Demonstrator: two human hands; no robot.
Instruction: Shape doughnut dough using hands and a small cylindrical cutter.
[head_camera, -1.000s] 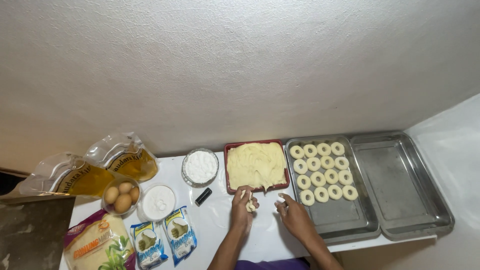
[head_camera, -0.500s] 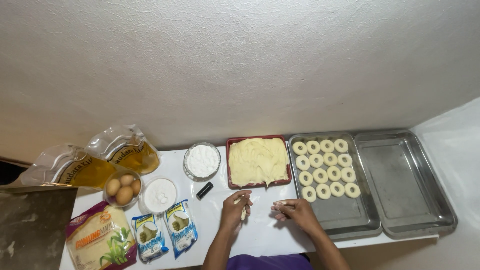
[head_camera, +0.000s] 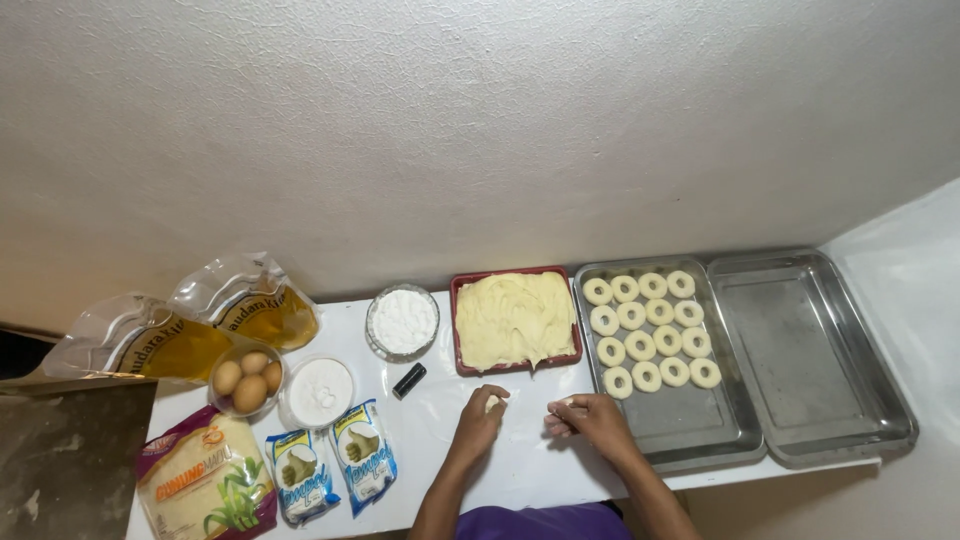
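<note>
1. The white table (head_camera: 520, 470) runs left to right along the wall, and everything else sits on it. The red dough tray serves as the landmark below.
2. Two steel trays lie right of the red tray. The empty steel tray (head_camera: 810, 350) is farthest right; the near steel tray (head_camera: 690, 420) sits between, touching the red tray's right side, with its long axis running away from the person.
3. The red dough tray (head_camera: 516, 320) holds a pale yellow dough mass and stands at the back of the table.
4. Two oil pouches (head_camera: 190, 325) lie well left of the red tray, with a flour bowl (head_camera: 402, 322) just beside its left edge.
5. Ring-shaped dough pieces (head_camera: 650, 330) fill the far half of the near steel tray in four rows.
6. The right hand (head_camera: 590, 418) rests in front of the red tray's right corner, fingers curled together on a small dough bit; the grip itself is too small to read.
7. The left hand (head_camera: 480, 420) sits in front of the red tray, fingers bent around a small dough piece (head_camera: 492, 403). The piece is too hidden to tell its long axis.
</note>
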